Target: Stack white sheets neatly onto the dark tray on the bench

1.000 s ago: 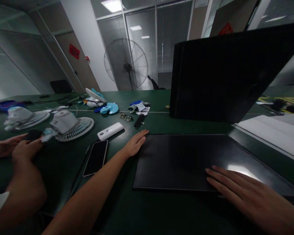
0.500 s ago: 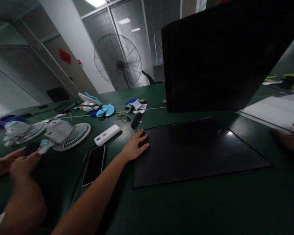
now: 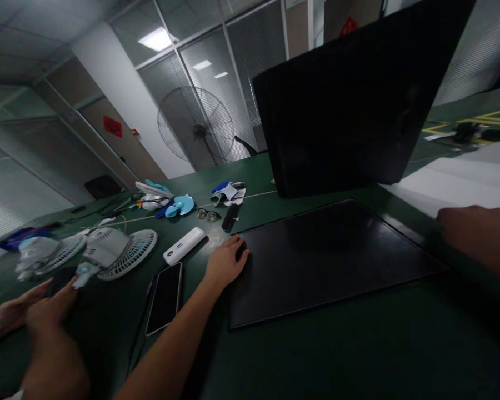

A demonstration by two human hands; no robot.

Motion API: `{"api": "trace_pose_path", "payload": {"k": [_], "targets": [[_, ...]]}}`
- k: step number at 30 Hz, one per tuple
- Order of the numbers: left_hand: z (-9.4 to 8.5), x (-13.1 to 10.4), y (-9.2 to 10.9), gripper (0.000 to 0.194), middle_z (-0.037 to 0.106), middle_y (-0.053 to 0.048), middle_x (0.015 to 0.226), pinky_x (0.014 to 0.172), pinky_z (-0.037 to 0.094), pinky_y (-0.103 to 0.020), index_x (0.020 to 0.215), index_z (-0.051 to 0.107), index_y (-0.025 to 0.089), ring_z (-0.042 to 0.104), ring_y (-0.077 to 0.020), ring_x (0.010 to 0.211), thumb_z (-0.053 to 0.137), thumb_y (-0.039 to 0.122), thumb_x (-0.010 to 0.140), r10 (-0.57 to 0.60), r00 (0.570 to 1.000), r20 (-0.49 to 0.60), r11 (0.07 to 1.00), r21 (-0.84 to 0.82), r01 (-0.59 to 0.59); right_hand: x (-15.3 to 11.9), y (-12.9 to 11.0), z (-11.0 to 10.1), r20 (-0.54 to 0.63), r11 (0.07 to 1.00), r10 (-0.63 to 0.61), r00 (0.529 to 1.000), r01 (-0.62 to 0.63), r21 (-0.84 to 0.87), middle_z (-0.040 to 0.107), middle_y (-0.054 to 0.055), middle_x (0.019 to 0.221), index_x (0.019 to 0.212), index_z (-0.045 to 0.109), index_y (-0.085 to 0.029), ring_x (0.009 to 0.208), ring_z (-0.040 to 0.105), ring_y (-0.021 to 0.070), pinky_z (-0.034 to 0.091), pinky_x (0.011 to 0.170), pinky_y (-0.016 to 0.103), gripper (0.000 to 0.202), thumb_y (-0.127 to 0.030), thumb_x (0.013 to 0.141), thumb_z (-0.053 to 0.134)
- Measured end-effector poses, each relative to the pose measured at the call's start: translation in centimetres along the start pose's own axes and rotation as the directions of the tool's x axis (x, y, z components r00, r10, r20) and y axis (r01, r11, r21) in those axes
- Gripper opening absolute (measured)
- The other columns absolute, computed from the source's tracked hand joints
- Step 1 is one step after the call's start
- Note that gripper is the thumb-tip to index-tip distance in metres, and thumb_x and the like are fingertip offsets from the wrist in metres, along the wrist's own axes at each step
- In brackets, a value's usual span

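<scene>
My left hand rests at the left edge of a flat black panel lying on the green table; its fingers look slightly bent, with a dark gap between thumb and fingers. At the right, my right hand is smeared by motion beside white sheets, so its fingers cannot be made out. Left of my left hand lie a white power bank and a phone with its dark screen up.
A large black upright box stands behind the panel. Glasses, small fans and blue fan blades lie at the left. Another person's hands hold a dark object at the far left.
The view has shifted. My right hand has come further into view, toward the panel, and the white sheets appear spread further. My left hand stays at the panel edge, its fingers closer together.
</scene>
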State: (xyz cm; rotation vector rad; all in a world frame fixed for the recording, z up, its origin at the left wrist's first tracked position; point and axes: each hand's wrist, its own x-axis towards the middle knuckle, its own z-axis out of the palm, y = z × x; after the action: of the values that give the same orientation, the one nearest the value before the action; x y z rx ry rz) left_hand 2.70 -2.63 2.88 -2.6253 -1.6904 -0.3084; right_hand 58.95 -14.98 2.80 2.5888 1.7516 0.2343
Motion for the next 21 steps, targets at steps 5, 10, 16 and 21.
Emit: {"api": "trace_pose_path", "payload": {"k": [5, 10, 16, 21], "targets": [[0.0, -0.2, -0.5, 0.059, 0.053, -0.020, 0.162, 0.126, 0.043, -0.053, 0.148, 0.065, 0.010, 0.052, -0.0370, 0.151, 0.050, 0.048, 0.105, 0.045, 0.998, 0.037, 0.996, -0.082, -0.042, -3.4, -6.5, -2.2, 0.079, 0.961, -0.276, 0.958, 0.276, 0.005, 0.070, 0.017, 0.092, 0.099, 0.074, -0.017, 0.078, 0.069, 0.0362, 0.054, 0.066, 0.053, 0.028, -0.025, 0.094, 0.047], [0.8, -0.2, -2.4, 0.076, 0.035, -0.020, 0.174, 0.132, 0.032, -0.055, 0.161, 0.050, 0.010, 0.039, -0.0364, 0.159, 0.048, 0.061, 0.105, 0.108, 0.994, -0.023, 0.937, -0.333, -0.109, -7.0, -12.6, -1.4, -0.048, 0.634, -0.760, 0.648, 0.755, 0.166, 0.075, 0.005, 0.122, 0.125, 0.076, -0.028, 0.107, 0.073, 0.0227, 0.059, 0.099, 0.045, 0.037, -0.027, 0.101, 0.048], [1.4, -0.3, -3.0, 0.092, 0.007, -0.014, 0.182, 0.136, 0.016, -0.057, 0.172, 0.030, 0.018, 0.009, -0.0375, 0.168, 0.047, 0.075, 0.103, 0.300, 0.948, -0.104, 0.800, -0.514, -0.309, -10.0, -15.7, -2.5, -0.263, 0.280, -0.897, 0.356, 0.916, 0.286, 0.054, 0.004, 0.156, 0.152, 0.061, -0.028, 0.141, 0.058, 0.0266, 0.055, 0.114, 0.047, 0.049, -0.045, 0.107, 0.054], [2.5, 0.1, -2.9, 0.113, 0.002, -0.015, 0.183, 0.136, 0.015, -0.058, 0.176, 0.010, 0.022, 0.010, -0.0385, 0.168, 0.075, 0.060, 0.092, 0.168, 0.976, -0.139, 0.824, -0.523, -0.216, -10.6, -16.2, -4.5, -0.069, 0.262, -0.937, 0.343, 0.818, 0.511, 0.042, 0.007, 0.164, 0.163, 0.046, -0.031, 0.149, 0.048, 0.0342, 0.048, 0.120, 0.059, 0.068, -0.061, 0.103, 0.058]]}}
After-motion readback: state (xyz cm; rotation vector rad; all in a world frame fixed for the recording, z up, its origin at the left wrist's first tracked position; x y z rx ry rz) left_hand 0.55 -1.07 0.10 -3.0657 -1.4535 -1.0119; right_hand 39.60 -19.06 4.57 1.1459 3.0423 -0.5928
